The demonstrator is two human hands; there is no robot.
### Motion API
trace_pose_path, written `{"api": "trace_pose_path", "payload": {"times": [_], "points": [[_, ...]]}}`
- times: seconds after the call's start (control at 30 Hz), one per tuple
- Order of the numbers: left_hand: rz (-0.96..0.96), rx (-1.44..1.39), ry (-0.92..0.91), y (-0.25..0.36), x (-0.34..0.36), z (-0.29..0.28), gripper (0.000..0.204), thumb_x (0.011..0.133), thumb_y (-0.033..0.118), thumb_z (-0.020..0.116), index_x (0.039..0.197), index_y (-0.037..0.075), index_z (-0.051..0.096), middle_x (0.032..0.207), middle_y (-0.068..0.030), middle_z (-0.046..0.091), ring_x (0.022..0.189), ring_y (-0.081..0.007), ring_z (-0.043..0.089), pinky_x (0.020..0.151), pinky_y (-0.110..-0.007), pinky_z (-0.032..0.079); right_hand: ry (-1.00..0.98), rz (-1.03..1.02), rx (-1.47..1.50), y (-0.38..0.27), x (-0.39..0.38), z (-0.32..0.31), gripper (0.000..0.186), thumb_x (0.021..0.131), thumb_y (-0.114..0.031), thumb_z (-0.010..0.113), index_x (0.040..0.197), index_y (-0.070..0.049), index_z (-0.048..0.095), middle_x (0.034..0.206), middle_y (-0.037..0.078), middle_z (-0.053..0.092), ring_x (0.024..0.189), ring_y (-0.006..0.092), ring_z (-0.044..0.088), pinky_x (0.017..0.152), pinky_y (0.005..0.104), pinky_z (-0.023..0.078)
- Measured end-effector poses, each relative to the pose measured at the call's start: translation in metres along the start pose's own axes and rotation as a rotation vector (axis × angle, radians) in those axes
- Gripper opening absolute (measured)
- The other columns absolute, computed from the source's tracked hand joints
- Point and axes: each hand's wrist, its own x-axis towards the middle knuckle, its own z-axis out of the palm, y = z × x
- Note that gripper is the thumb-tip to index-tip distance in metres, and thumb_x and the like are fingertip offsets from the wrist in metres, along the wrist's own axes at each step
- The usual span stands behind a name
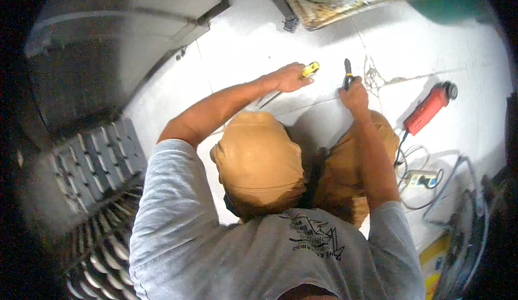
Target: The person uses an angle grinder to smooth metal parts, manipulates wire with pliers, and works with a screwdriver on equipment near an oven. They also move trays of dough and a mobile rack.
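Note:
My left hand is closed around a yellow-handled tool that looks like a screwdriver. Its yellow end sticks out past my thumb. A thin dark shaft slants from under the palm toward my knee, low over the white tiles. To the right, my right hand grips black pliers with a yellow band, pointing away from me. The fingers cover their lower part. Both hands are just above the floor in front of my bent knees, a short gap between them.
A red angle grinder lies at the right, its cord running to a power strip. A rusty-edged tray with round pale things stands at the far side. A large dark metal cabinet and slatted racks fill the left. The floor tile has cracks.

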Motion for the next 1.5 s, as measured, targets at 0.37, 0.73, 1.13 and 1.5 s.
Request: {"api": "trace_pose_path", "payload": {"times": [0.37, 0.73, 1.13, 1.5], "points": [[-0.163, -0.572, 0.727, -0.066, 0.032, -0.014, 0.038, 0.092, 0.029, 0.059, 0.108, -0.005, 0.065, 0.116, -0.0196, 0.065, 0.112, -0.0387, 0.058, 0.098, -0.045, 0.046, -0.056, -0.053, -0.198, -0.011, -0.014, -0.008, 0.058, 0.076, -0.03, 0.074, 0.114, 0.004, 0.046, 0.107, 0.03, 0.061, 0.099, 0.0452, 0.062, 0.088, 0.0491, 0.049], [0.045, -1.256, 0.72, -0.109, 0.106, -0.048, 0.027, 0.089, 0.015, 0.071, 0.112, -0.001, 0.07, 0.098, -0.0081, 0.072, 0.083, -0.0147, 0.065, 0.077, -0.028, 0.054, -0.1, 0.028, -0.274, -0.019, -0.006, 0.005, 0.06, 0.075, -0.028, 0.075, 0.119, 0.001, 0.045, 0.107, 0.027, 0.062, 0.099, 0.0443, 0.062, 0.089, 0.0483, 0.049], [0.135, -1.412, 0.566, -0.124, 0.095, -0.064, 0.026, 0.088, 0.016, 0.072, 0.108, 0.0, 0.071, 0.081, -0.0043, 0.067, 0.076, -0.0123, 0.061, 0.07, -0.027, 0.053, -0.096, 0.059, -0.27, -0.024, -0.008, 0.004, 0.063, 0.076, -0.027, 0.077, 0.121, 0.0, 0.043, 0.109, 0.028, 0.061, 0.101, 0.0453, 0.061, 0.089, 0.0496, 0.049], [0.17, -1.186, 0.526, -0.142, 0.116, -0.071, 0.026, 0.092, 0.02, 0.068, 0.111, 0.003, 0.071, 0.088, -0.004, 0.068, 0.077, -0.0132, 0.059, 0.072, -0.029, 0.05, -0.084, -0.009, -0.249, -0.032, -0.013, 0.003, 0.058, 0.075, -0.026, 0.077, 0.114, 0.001, 0.044, 0.102, 0.028, 0.061, 0.095, 0.0476, 0.062, 0.085, 0.0518, 0.05]]}}
